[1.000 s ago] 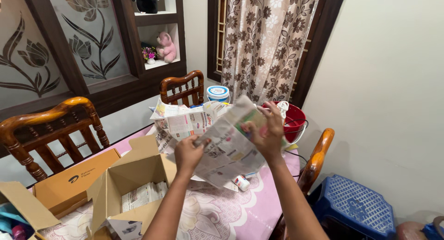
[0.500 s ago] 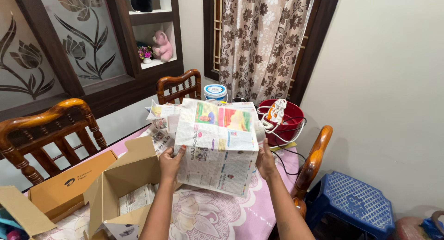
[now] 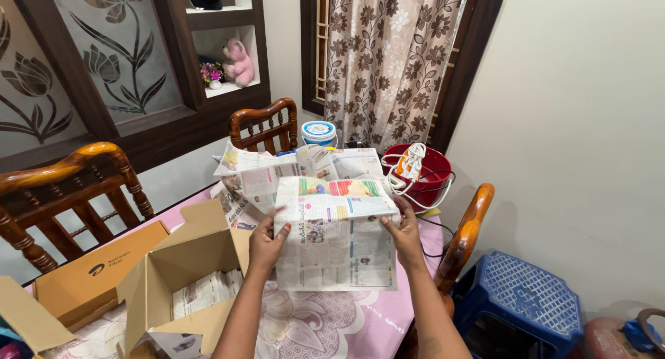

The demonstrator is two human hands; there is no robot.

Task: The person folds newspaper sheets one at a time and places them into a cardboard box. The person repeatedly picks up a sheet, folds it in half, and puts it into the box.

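A folded newspaper sheet (image 3: 337, 238) is spread flat just above the table, held by both hands. My left hand (image 3: 266, 243) grips its left edge, and my right hand (image 3: 402, 233) grips its right edge near the top fold. More loose newspaper sheets (image 3: 277, 175) lie in a heap behind it. To the left stands an open cardboard box (image 3: 183, 276) with folded newspaper inside. The table carries a pink floral cloth (image 3: 325, 324).
A red bucket (image 3: 431, 175) with a white cable and an orange plug sits at the table's far right corner. A blue-lidded white tub (image 3: 318, 132) stands behind the papers. Wooden chairs (image 3: 66, 186) ring the table. A blue plastic stool (image 3: 526, 303) is at the right.
The newspaper sheet was turned from a tilted, half-crumpled hold to a flat, squared one and lowered toward the table. Both hands shifted to its side edges.
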